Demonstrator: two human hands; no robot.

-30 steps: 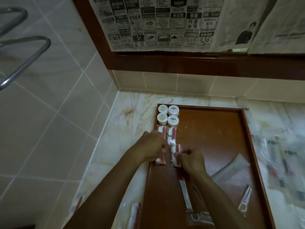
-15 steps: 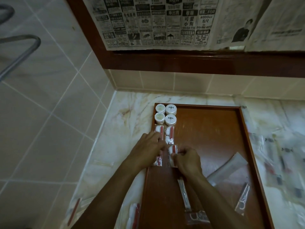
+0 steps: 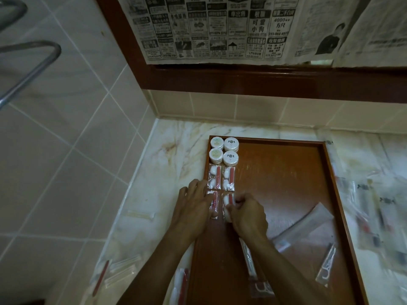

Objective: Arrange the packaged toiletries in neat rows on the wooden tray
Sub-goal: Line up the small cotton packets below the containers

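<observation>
**Dim room, blurry right side**

The picture is dark and a bit brown all over. No bright lamp shows. The wooden tray (image 3: 330,164) has a soft shine near its middle. The packets on the counter (image 3: 378,216) at the right are smeared with blur. The wall tiles (image 3: 55,150) bend at the left edge. Shadows are faint.

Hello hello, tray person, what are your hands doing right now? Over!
Left hand flat on a red-and-white packet. Right hand pinching the packet beside it. Second pair lining up on the wooden tray. Nothing blocking.
</observation>
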